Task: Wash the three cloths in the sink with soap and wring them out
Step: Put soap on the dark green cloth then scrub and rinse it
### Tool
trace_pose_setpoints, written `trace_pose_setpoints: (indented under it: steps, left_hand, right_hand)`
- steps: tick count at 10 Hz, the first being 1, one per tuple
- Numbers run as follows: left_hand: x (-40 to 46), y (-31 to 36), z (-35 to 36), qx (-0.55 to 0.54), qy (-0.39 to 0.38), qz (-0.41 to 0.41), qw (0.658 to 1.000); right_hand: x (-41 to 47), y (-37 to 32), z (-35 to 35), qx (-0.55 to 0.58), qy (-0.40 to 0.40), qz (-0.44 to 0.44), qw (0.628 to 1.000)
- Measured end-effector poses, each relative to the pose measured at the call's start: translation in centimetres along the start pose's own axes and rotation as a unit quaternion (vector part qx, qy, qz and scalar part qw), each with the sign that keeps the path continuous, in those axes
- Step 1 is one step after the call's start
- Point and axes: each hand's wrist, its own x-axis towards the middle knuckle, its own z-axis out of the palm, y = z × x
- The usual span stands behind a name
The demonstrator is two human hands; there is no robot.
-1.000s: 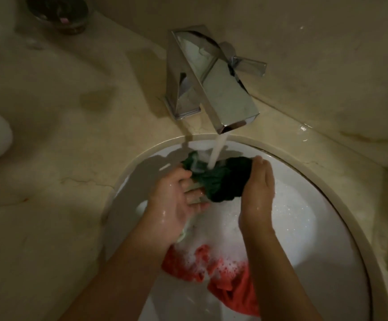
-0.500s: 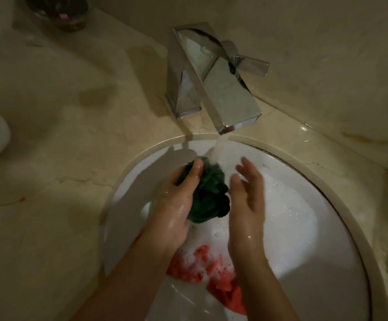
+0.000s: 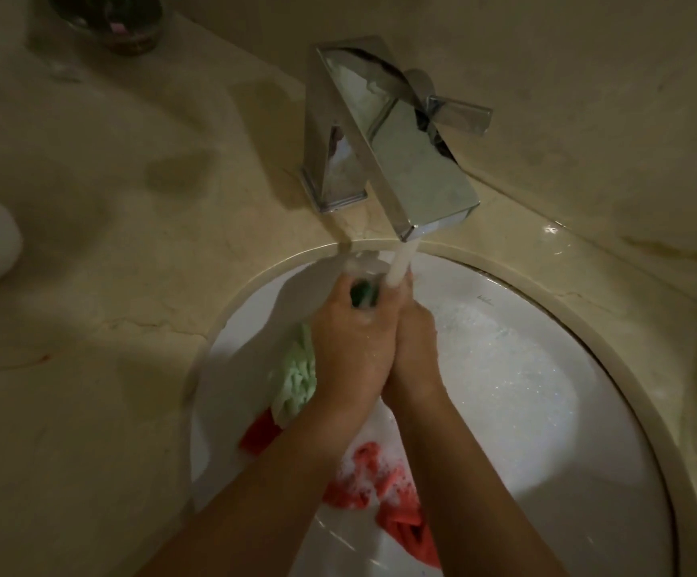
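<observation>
Squeezing the dark green cloth (image 3: pixel 362 294) under the running tap (image 3: pixel 384 131), I press my left hand (image 3: pixel 348 347) and right hand (image 3: pixel 415 347) together around it, fingers (image 3: pixel 340 291) curled over the bundle so only a small patch shows between them. I hold it right in the stream (image 3: pixel 398 266), which falls on the cloth and my knuckles, probably to flush the soap out as I wring. A pale green cloth (image 3: pixel 296 378) lies just beside my left wrist, and a red cloth (image 3: pixel 380 493) sits in the suds lower in the sink (image 3: pixel 546 410), both waiting their turn. The marble surface (image 3: pixel 109 285) rings the basin.
</observation>
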Motion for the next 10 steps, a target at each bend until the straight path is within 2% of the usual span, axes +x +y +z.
trace_pose_setpoints:
  steps: [1, 2, 3, 4, 5, 6, 7, 8, 9, 10]
  left_hand:
    - [0.4, 1.0, -0.1, -0.055, -0.048, -0.126, 0.989]
    - [0.9, 1.2, -0.7, -0.127, -0.041, -0.253, 0.958]
    - [0.7, 0.8, -0.9, -0.201, -0.067, -0.317, 0.925]
    - [-0.2, 1.4, -1.9, -0.265, -0.101, -0.364, 0.887]
    - [-0.7, 1.2, -3.4, -0.299, -0.15, -0.347, 0.876]
    - [-0.7, 0.9, -4.9, -0.313, -0.182, -0.328, 0.872]
    - [-0.7, 1.4, -5.4, -0.305, -0.23, -0.289, 0.878]
    - [-0.4, 1.8, -5.4, -0.296, -0.194, -0.263, 0.898]
    - [-0.2, 2.1, -5.0, -0.326, -0.161, -0.257, 0.895]
    - [-0.1, 2.2, -4.4, -0.35, -0.126, -0.264, 0.89]
  right_hand:
    - [0.4, 0.9, -0.1, -0.09, -0.021, -0.061, 0.994]
    - [0.4, 1.4, 0.0, -0.137, 0.025, -0.111, 0.984]
    - [-0.2, 1.3, 0.0, -0.218, 0.06, -0.195, 0.954]
    - [-0.4, 0.9, -0.6, -0.228, 0.084, -0.171, 0.955]
    - [-0.2, -0.7, -2.3, -0.113, 0.114, -0.068, 0.985]
    - [-0.3, -2.2, -3.8, -0.064, 0.077, -0.059, 0.993]
    - [-1.4, -2.7, -4.4, -0.099, -0.038, -0.128, 0.986]
    - [-2.3, -2.7, -4.8, -0.1, -0.118, -0.219, 0.963]
    - [-3.1, -2.2, -4.2, -0.071, -0.077, -0.155, 0.982]
    - [-3.1, -0.5, -3.2, -0.14, -0.037, -0.082, 0.986]
